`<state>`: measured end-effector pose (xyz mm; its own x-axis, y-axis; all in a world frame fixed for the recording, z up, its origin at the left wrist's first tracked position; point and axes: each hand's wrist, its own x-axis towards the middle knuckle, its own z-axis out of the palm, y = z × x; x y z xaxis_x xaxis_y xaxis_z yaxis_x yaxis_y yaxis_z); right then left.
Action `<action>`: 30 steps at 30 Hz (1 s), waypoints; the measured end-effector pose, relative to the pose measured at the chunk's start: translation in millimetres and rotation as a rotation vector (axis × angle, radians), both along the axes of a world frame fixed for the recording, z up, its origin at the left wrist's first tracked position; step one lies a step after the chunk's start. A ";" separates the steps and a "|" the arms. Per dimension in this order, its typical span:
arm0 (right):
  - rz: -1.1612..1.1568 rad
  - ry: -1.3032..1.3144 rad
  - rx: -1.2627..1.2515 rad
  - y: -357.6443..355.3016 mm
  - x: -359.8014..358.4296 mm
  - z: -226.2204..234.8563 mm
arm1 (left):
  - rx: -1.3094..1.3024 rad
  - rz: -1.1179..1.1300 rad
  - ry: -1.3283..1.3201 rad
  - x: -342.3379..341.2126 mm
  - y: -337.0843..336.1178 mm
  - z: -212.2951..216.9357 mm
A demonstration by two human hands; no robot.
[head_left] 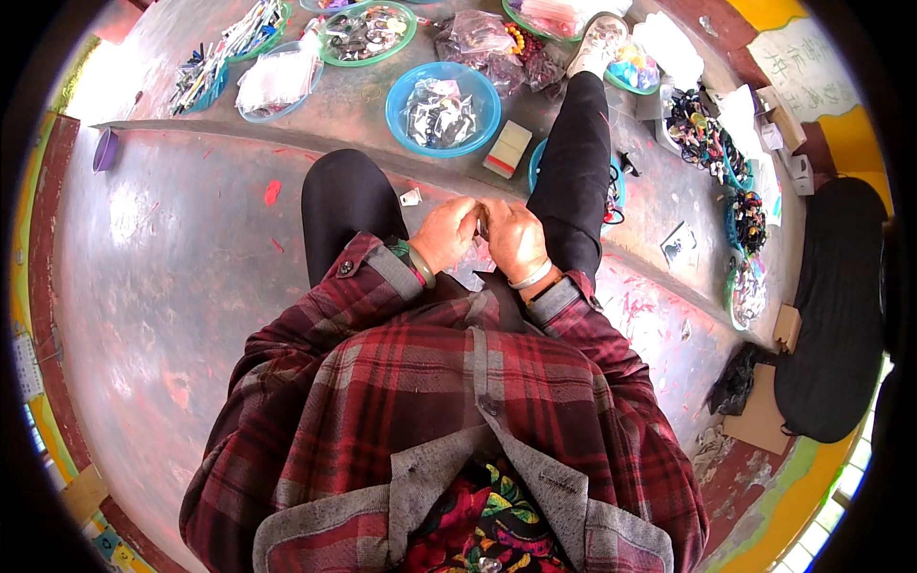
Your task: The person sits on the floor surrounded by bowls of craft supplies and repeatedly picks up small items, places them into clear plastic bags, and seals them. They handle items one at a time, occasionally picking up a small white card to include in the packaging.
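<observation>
My left hand (445, 235) and my right hand (517, 241) meet in front of my lap, between my knees. Both are closed, with thumbs and fingertips pressed together around something small and dark that the fingers mostly hide; its kind I cannot make out. A green bangle circles the left wrist, a pale one the right. Just beyond the hands, a small white piece (411, 197) lies on the floor by my left knee. Farther ahead, a blue basin (399, 107) holds small silver and black packets (441, 115). Beside it rests a cream block with a red edge (508, 149).
A low step (258, 133) crosses the floor ahead. On it stand a green-rimmed basin (325, 53), a tray of clear bags (277, 81) and bundled pens (202, 78). Baskets of dark cords (697, 124) line the right. A black padded board (831, 315) leans at the right wall.
</observation>
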<state>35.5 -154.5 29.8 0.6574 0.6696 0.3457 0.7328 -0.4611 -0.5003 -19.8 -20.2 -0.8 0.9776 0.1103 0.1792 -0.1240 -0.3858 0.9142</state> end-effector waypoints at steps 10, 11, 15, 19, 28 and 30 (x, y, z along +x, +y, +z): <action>-0.083 1.152 0.694 -4.8 5.2 -0.4 | 0.041 -0.006 -0.138 -2.6 0.8 16.2; -0.094 1.180 0.723 -4.2 5.2 2.2 | 0.029 -0.017 -0.135 -2.9 1.0 16.5; -0.149 1.299 0.879 -5.4 12.3 -8.2 | 0.019 -0.044 -0.150 -3.1 1.0 20.1; -0.232 1.412 0.943 -11.6 18.3 -13.4 | -0.045 -0.071 -0.161 -4.0 0.4 19.8; -0.130 1.167 0.840 -16.7 23.1 -11.5 | -0.323 -0.037 0.025 -0.4 3.5 25.8; -0.081 1.051 0.775 -18.1 24.6 -14.4 | -0.402 0.071 0.071 2.7 4.8 22.0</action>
